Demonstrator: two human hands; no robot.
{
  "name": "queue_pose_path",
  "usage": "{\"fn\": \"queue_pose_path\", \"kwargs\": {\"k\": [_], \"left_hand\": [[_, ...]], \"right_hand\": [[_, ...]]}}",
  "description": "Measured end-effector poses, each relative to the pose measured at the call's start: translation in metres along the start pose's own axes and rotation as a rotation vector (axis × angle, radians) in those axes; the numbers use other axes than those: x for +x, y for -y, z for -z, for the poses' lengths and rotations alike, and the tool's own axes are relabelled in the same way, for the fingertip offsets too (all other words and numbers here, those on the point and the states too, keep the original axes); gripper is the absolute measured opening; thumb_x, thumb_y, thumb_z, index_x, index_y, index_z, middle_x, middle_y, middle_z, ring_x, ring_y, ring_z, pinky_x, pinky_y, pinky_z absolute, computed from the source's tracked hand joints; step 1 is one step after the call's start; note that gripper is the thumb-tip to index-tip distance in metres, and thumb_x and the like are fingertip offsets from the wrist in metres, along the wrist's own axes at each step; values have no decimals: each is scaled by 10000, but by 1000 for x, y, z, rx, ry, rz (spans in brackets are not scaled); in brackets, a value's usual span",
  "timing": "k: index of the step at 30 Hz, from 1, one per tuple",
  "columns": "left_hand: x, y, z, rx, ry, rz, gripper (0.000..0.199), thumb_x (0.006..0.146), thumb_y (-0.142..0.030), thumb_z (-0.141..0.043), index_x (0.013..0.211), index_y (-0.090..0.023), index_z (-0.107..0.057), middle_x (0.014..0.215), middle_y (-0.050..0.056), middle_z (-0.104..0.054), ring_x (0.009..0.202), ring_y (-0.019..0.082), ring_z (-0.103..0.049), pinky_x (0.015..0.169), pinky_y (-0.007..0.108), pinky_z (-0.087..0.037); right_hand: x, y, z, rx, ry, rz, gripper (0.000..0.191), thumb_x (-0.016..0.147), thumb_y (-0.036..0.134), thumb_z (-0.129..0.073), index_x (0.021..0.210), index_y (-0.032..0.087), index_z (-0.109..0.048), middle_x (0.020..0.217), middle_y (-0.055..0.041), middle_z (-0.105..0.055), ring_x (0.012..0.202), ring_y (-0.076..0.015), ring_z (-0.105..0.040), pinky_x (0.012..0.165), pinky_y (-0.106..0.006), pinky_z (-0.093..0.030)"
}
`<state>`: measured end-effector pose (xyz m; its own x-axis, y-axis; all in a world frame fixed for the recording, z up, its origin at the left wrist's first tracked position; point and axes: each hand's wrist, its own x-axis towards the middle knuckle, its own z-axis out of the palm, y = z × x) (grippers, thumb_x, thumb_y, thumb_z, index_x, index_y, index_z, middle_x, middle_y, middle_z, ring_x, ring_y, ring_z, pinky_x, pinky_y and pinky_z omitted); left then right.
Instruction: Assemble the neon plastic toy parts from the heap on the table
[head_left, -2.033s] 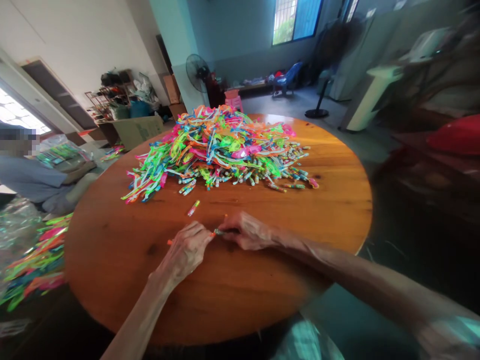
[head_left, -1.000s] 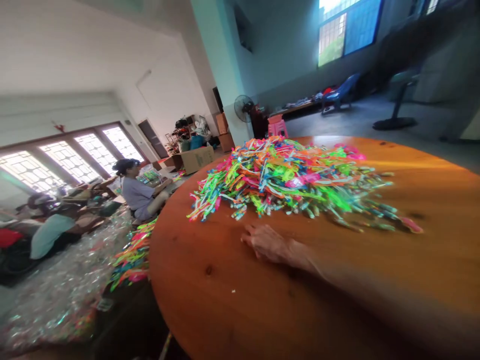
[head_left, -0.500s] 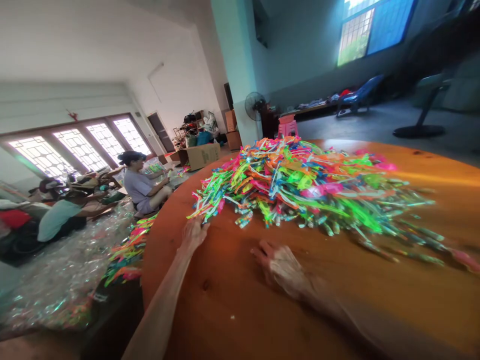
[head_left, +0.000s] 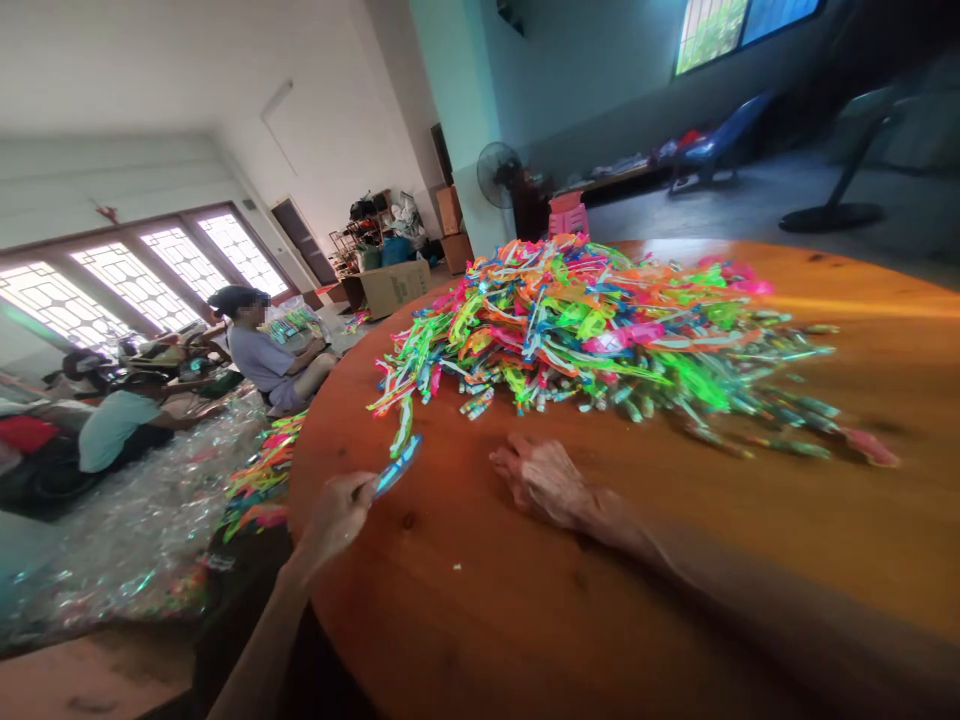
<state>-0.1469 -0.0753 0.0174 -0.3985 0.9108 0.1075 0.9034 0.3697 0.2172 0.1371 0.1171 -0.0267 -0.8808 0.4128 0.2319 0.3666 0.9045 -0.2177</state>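
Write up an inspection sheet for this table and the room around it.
Surface: round wooden table, glossy, bare near the hands.
Job's things: blue strip; big heap of neon strips.
Clutter: more strips off the table's left edge.
Grips: left hand pinches the blue strip; right hand rests on the table, nothing seen in it.
Cables: nothing seen.
Surroundings: two seated people, cardboard box, fan.
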Motion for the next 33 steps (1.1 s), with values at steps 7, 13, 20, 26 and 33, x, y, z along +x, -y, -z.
{"fn": "queue_pose_path", "kwargs": {"k": [7, 13, 20, 26, 33], "left_hand": [[-34, -23, -14, -329, -27, -83, 362, 884, -415, -473, 793, -177, -730, 720, 34, -705, 657, 169, -609, 654, 271, -465], [-22, -58, -1, -229, 68, -156, 341, 905, -442, -497, 892, -205, -743, 879, 43, -741, 803, 202, -641, 749, 297, -460], [25, -95, -22, 1, 61, -163, 265, 910, -406, -564, 773, -185, -619, 727, 19, -643, 699, 181, -591, 634, 275, -353], [26, -117, -40, 17, 48, -303, 106, 928, -237, -524, 960, -210, -622, 898, 49, -697, 854, 212, -649, 772, 307, -405], [21, -153, -55, -214, -46, -549, 146, 975, -224, -504, 1008, -207, -644, 897, 45, -676, 820, 182, -629, 751, 288, -425]], "right_hand": [[-6, 4, 14, -36, 23, 31, 251, 957, 164, -484, 1079, 119, -699, 1058, -151, -644, 787, -175, -528, 632, -289, -304], [-40, 12, 20, -70, -23, 160, 204, 947, 166, -507, 1021, 132, -693, 955, -122, -641, 826, -191, -531, 657, -293, -321], [-55, 12, 6, 54, -52, 19, 168, 926, 167, -524, 993, 154, -679, 964, -87, -628, 717, -148, -496, 590, -285, -260], [-42, -16, 12, 35, -46, 8, 190, 895, 130, -549, 1054, 131, -654, 1057, -112, -659, 812, -165, -564, 640, -277, -307], [-39, -25, 27, 434, -209, -97, 237, 961, 128, -487, 1009, 133, -719, 941, -81, -730, 765, -142, -599, 706, -251, -391]]}}
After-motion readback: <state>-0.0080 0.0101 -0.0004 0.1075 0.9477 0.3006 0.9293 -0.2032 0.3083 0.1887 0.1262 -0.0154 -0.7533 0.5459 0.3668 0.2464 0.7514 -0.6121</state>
